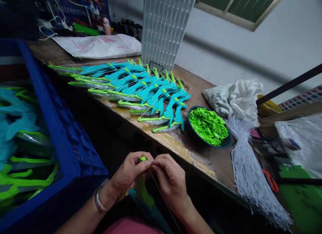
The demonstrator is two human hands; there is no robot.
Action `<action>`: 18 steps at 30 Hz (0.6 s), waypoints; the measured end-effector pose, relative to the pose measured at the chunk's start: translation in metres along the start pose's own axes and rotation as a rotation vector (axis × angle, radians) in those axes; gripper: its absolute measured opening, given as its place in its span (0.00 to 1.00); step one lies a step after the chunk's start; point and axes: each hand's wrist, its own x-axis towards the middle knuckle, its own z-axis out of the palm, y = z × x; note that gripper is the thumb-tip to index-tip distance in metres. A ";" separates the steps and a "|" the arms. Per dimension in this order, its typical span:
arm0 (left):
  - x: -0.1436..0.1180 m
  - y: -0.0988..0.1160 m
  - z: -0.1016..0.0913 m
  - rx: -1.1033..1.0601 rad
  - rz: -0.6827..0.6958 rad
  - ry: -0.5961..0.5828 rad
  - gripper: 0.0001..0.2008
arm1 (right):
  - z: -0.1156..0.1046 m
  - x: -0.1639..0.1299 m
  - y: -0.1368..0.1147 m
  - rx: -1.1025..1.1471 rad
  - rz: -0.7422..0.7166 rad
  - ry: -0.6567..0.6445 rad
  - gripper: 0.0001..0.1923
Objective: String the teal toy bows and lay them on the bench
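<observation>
The left hand (130, 170) pinches the green tip of a toy bow (143, 190), held below the bench's near edge. The right hand (171, 180) pinches a thin string (161, 193) at that tip. On the bench (201, 160), finished bows (141, 90) lie along the near edge, then a bowl of green bits (208, 126), then a white string bundle (249, 170).

Measured from the wooden table (198, 90), the near edge is bounded on the left by a blue crate (50, 126), which stands close beside it. The table's left half is covered by a row of teal and green toy bows (141, 90). Behind these, passage is blocked by an upright white rack (166, 26). A bare strip is left behind the dark bowl (193, 135). Farther right, the surface is taken up by white strings (251, 173) and bags (236, 96).
</observation>
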 end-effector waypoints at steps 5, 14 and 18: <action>0.000 -0.004 0.002 -0.025 -0.043 0.061 0.14 | -0.001 0.000 0.003 -0.055 0.061 -0.070 0.07; 0.000 -0.002 0.006 -0.004 -0.048 0.057 0.16 | -0.001 -0.002 0.007 0.130 0.229 -0.044 0.08; -0.001 -0.002 0.006 0.024 -0.045 0.052 0.15 | -0.004 -0.005 0.007 0.176 0.275 -0.025 0.08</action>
